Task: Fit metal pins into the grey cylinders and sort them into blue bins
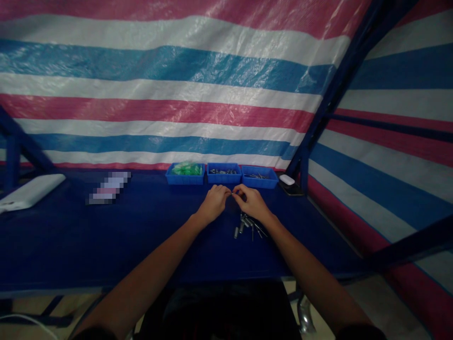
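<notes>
My left hand (pixel 214 201) and my right hand (pixel 251 201) meet above the blue table, fingertips nearly touching. Each is closed in a pinch around something small that I cannot make out. Below my right hand lies a loose pile of small metal parts (pixel 247 223): short grey cylinders and thin pins. Just beyond my hands stand three blue bins in a row. Green pieces, some in clear plastic, fill the left bin (pixel 186 180); small metal parts lie in the middle bin (pixel 224 178); thin metal pins are in the right bin (pixel 260 182).
A white device (pixel 33 191) lies at the far left of the table (pixel 141 245), with a pixelated flat item (pixel 109 188) nearer the middle. A white case (pixel 287 179) rests on a dark phone-like slab (pixel 292 190) at right. Blue frame posts and striped sheeting (pixel 170 108) enclose the table.
</notes>
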A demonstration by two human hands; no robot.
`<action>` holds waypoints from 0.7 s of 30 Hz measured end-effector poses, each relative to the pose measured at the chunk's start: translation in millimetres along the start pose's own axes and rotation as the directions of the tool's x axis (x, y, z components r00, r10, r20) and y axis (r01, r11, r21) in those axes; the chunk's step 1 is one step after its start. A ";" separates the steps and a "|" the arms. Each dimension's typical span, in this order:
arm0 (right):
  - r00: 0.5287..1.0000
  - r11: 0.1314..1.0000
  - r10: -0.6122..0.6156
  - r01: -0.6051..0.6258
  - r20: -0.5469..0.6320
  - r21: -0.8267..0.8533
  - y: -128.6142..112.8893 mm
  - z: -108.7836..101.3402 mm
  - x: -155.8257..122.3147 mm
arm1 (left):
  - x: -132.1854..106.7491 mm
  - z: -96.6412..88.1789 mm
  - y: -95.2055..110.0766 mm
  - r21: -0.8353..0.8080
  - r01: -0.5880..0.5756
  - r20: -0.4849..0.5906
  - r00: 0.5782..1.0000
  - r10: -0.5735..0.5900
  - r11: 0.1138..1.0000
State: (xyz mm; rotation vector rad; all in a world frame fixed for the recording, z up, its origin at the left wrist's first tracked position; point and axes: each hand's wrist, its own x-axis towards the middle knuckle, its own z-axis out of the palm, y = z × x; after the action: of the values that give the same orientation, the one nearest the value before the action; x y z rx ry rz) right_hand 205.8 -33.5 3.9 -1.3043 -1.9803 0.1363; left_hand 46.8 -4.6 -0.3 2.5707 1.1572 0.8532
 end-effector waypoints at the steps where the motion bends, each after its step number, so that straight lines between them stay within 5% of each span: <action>1: 1.000 1.000 0.002 -0.002 0.005 0.001 0.5 -0.1 -0.1 | 0.1 -0.2 0.3 -0.010 -0.006 -0.011 1.000 0.006 1.000; 7: 1.000 1.000 0.000 0.000 0.013 0.006 -0.3 -1.0 -1.2 | -1.0 -1.9 1.9 -0.070 -0.012 -0.128 0.992 0.003 0.997; 12: 0.972 0.995 0.060 -0.076 -0.229 -0.061 9.8 -15.7 11.3 | 0.2 -7.6 4.4 -0.043 0.024 -0.223 0.974 -0.033 0.999; 15: 0.852 0.954 0.183 -0.274 -0.491 -0.119 35.1 -27.4 19.2 | -2.9 -12.4 8.6 -0.073 -0.017 0.017 1.000 0.018 0.997; 18: 0.739 0.896 0.288 -0.433 -0.609 -0.101 64.5 -33.9 15.3 | -9.6 -16.6 13.9 -0.154 -0.116 0.414 0.894 0.171 0.981; 21: 0.678 0.868 0.363 -0.496 -0.640 -0.034 79.5 -36.4 3.4 | -14.4 -19.7 17.5 -0.150 -0.166 0.513 0.830 0.220 0.975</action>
State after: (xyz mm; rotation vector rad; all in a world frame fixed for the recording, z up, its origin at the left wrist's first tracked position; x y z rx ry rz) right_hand 287.6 -3.8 -5.1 -1.6777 -1.1182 -0.2589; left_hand 38.7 -28.1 16.6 2.6160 0.6786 0.1851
